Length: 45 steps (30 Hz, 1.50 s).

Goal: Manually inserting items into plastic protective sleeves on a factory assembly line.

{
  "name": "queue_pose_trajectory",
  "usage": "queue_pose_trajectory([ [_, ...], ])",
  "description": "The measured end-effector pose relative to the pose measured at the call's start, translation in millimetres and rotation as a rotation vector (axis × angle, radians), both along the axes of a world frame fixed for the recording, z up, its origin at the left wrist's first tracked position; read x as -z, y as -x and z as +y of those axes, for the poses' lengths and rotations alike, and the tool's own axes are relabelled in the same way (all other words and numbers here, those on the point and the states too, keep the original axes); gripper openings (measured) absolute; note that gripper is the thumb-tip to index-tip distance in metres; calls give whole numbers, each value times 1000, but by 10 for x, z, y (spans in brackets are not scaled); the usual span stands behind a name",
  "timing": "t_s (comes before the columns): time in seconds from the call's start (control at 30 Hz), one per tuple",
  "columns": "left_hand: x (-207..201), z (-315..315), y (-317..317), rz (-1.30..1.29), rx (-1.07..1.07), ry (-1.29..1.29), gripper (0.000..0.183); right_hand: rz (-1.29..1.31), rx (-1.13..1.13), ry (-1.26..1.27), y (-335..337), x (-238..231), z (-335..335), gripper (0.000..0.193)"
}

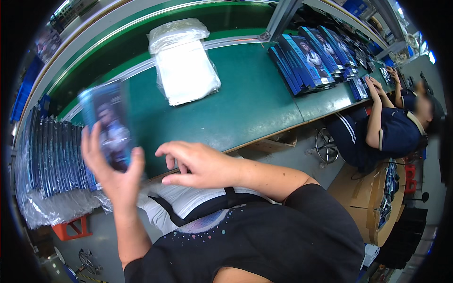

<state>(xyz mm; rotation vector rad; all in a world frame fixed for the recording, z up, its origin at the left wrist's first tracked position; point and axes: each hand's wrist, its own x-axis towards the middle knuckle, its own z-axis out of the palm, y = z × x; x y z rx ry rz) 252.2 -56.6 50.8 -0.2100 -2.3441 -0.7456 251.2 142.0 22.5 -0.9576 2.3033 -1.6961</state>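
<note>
My left hand (pixel 111 177) grips a flat dark blue box (pixel 113 129) with a figure printed on its front. The box is tilted upright and smeared by motion. A shiny plastic film seems to cover it. Just right of it, my right hand (pixel 200 162) hovers over the bench's near edge, its fingers apart and slightly bent, holding nothing. To the left of my left hand stands a row of similar boxes (pixel 52 155) in clear plastic, packed side by side. Clear plastic bags (pixel 188 70) lie in a flat pile on the green bench (pixel 245 94).
More blue boxes (pixel 306 59) are stacked at the bench's far right. Two co-workers sit there, one in a dark blue shirt (pixel 396 129). A large cardboard carton (pixel 351 198) stands on the floor to my right. Under the left row is a red stool (pixel 73 228).
</note>
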Motion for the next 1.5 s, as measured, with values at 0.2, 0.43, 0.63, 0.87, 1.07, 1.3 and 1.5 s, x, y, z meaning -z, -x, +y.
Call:
queue_pose_trajectory([
  [0.2,369,-926,-123,-372,-372,307,65,-27,335,202,367,-228,671,22],
  [0.43,40,-581,29,-264,-230,483,59,387,1131,-287,957,-697,2143,47],
  [0.63,90,373,399,-118,344,276,32,462,1123,-1003,1039,-305,2541,82],
  [0.87,551,583,1076,-116,450,339,25,281,1015,-755,756,-602,2032,68],
  [1.07,348,592,1011,-124,492,177,20,44,496,443,557,-428,1522,70],
  [1.3,397,561,1019,-121,518,117,18,-852,-51,983,513,332,1187,50],
  [1.5,341,571,1047,-98,465,45,13,-947,-118,830,430,224,850,57],
])
